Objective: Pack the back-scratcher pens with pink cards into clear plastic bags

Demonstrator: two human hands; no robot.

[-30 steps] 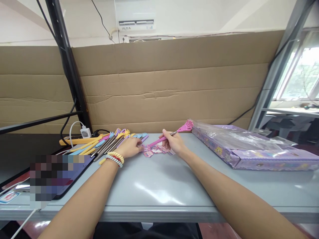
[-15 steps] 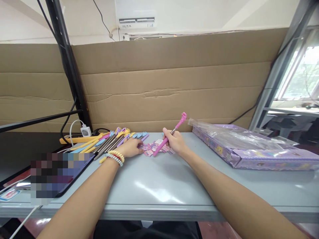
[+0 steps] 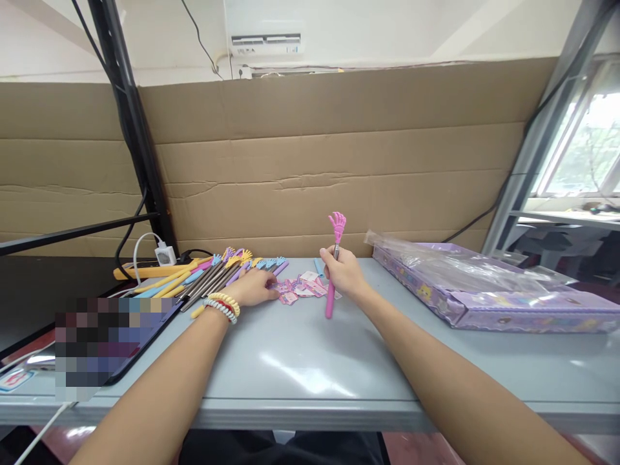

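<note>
Right hand [image 3: 346, 272], centre of frame: thumb and fingers closed round a pink hand-headed stick [image 3: 330, 300], held near upright, small hand at top, handle end pointing down. Whether the handle end touches the grey table [image 3: 290, 368]: cannot tell.

Left hand [image 3: 254, 287], left of centre: fingers loosely curled at the left edge of a spread of pink-and-white paper pieces [image 3: 301, 287]. Whether it pinches one: cannot tell. Beaded bracelets [image 3: 225, 305] on that wrist.

Just behind the papers, a short light-blue piece [image 3: 318, 267], partly hidden by the right hand. Beyond the left hand, a heap of similar coloured sticks [image 3: 208, 283]. Lower left, a dark tablet [image 3: 165, 324]; right side, a purple box [image 3: 527, 315] under clear film [image 3: 465, 261]. Cardboard [image 3: 329, 155] stands behind.

Judgement: step in hand appears to be handling one stick singly, beside the papers. The next move calls for a steady right grip, handle clear of the loose papers.
</note>
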